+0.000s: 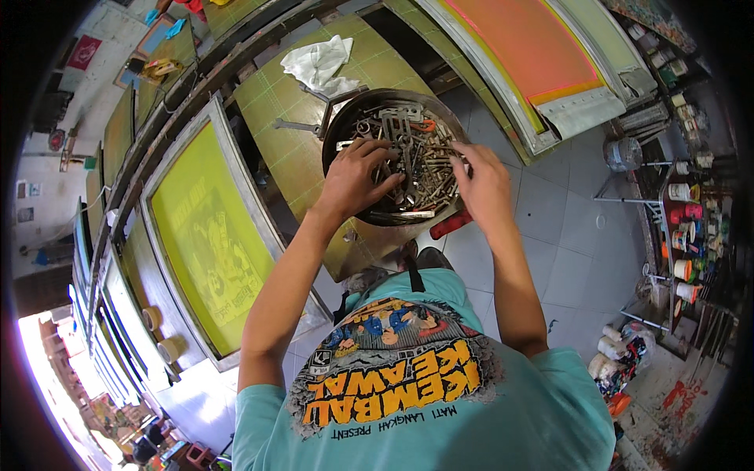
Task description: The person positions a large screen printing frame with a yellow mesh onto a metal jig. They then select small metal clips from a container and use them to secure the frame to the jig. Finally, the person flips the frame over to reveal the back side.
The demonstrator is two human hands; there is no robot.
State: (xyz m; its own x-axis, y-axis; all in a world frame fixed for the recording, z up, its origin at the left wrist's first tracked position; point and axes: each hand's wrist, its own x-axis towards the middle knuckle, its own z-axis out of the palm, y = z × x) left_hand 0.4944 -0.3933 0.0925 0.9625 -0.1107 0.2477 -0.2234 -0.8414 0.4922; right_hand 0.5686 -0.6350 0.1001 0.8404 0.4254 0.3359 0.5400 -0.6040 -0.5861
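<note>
A round dark metal pan (333, 118) full of loose hardware sits at the edge of a green-gridded board (275, 86). Inside lie many brass-coloured bolts (430, 169), a slotted metal plate (399, 122) and several wrenches. My left hand (361, 179) reaches over the pan's left side, thumb and fingers apart, with its fingertips among the hardware. Over the right rim, my right hand (483, 182) has its fingers bent toward the bolts, thumb apart from the index finger. I make out nothing held in either hand. Some fingertips are partly hidden.
An open-ended wrench (297, 125) and a crumpled white cloth (318, 64) lie on the board beyond the pan. A yellow screen-printing frame (208, 235) leans at left; an orange one (534, 47) stands at far right. Shelves with paint pots (682, 192) line the right.
</note>
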